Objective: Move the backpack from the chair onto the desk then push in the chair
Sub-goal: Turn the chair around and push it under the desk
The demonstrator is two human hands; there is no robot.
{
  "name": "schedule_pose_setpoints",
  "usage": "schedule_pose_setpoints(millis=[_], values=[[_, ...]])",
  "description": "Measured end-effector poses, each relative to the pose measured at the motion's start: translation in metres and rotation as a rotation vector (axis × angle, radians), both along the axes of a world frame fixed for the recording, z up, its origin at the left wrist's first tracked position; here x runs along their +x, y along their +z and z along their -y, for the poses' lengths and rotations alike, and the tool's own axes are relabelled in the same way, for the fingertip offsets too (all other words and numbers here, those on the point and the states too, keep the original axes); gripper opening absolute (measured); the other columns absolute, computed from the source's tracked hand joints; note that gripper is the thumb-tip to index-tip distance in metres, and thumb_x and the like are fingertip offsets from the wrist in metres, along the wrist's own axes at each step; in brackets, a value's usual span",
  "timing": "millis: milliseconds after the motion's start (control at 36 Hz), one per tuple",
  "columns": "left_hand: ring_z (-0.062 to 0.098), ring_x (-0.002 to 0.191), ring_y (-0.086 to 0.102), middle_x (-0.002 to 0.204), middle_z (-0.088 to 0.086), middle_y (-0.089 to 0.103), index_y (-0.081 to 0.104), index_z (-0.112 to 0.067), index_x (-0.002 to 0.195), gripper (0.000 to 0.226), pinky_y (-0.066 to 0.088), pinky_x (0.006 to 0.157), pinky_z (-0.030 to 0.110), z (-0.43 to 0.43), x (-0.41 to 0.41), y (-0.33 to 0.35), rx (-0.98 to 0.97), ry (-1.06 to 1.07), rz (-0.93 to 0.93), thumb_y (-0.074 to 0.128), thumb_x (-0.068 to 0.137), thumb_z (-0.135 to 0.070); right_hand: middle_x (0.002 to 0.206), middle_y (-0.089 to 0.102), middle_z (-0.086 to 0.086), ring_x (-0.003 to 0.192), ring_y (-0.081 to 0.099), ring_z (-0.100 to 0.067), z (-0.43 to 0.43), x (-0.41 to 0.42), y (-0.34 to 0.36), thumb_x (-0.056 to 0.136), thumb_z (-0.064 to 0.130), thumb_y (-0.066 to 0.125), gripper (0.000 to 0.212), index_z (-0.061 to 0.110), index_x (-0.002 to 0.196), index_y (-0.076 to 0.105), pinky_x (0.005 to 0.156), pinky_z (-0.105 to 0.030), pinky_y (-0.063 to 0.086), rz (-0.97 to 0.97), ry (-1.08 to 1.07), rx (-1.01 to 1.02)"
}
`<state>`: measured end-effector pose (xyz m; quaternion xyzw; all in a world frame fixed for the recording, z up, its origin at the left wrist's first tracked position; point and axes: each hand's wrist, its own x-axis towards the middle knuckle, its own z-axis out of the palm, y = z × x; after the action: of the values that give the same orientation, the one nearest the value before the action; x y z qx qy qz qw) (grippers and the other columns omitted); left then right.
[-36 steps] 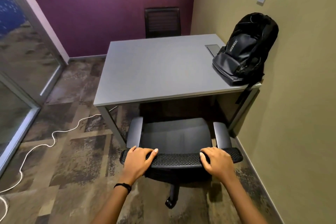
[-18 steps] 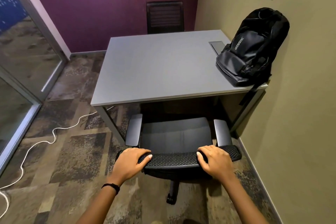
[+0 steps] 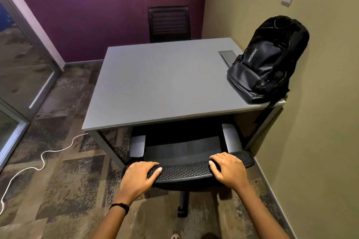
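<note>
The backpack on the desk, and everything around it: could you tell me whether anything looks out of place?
The backpack sits at the desk's near right corner, a strap hanging over the edge, partly covering the inset panel. A white cable trails loose across the carpet.

Your left hand (image 3: 138,175) and right hand (image 3: 229,170) both grip the mesh top of the chair (image 3: 186,169) backrest, fingers curled over its far edge. The chair's seat and the front parts of both armrests sit under the near edge of the desk (image 3: 155,83). The backpack (image 3: 266,62) stands at the desk's near right corner, leaning against the wall, a strap hanging off the corner. A white cable (image 3: 41,159) trails across the carpet at left.
</note>
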<state>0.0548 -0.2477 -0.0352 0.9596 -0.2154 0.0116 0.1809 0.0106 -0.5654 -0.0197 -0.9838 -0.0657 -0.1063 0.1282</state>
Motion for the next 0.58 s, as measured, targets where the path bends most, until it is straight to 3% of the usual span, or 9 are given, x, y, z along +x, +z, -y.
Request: schedule_pose_setpoints(millis=[194, 389, 583], values=[[0.005, 0.090, 0.066, 0.098, -0.014, 0.074, 0.069, -0.031, 0.105, 0.055, 0.052, 0.080, 0.028, 0.013, 0.039, -0.001, -0.018, 0.037, 0.034, 0.029, 0.088, -0.065, 0.100, 0.072, 0.006, 0.092, 0.064, -0.012, 0.015, 0.046, -0.002, 0.090, 0.044, 0.037, 0.039, 0.023, 0.101, 0.068, 0.080, -0.025, 0.048, -0.050, 0.028, -0.021], [0.007, 0.089, 0.067, 0.097, -0.012, 0.074, 0.069, -0.030, 0.104, 0.057, 0.052, 0.081, 0.028, 0.022, 0.063, 0.003, -0.032, 0.071, 0.027, 0.028, 0.087, -0.066, 0.105, 0.071, 0.004, 0.096, 0.061, -0.014, 0.024, 0.083, 0.000, 0.094, 0.040, 0.038, 0.035, 0.022, 0.106, 0.066, 0.082, -0.030, 0.046, -0.110, 0.067, -0.067], [0.007, 0.089, 0.066, 0.096, -0.012, 0.074, 0.069, -0.032, 0.103, 0.059, 0.052, 0.079, 0.028, 0.030, 0.088, 0.012, -0.054, 0.080, 0.008, 0.025, 0.086, -0.067, 0.103, 0.071, 0.005, 0.092, 0.060, -0.012, 0.029, 0.113, 0.007, 0.096, 0.038, 0.036, 0.035, 0.022, 0.103, 0.066, 0.078, -0.026, 0.043, -0.149, 0.082, -0.074]])
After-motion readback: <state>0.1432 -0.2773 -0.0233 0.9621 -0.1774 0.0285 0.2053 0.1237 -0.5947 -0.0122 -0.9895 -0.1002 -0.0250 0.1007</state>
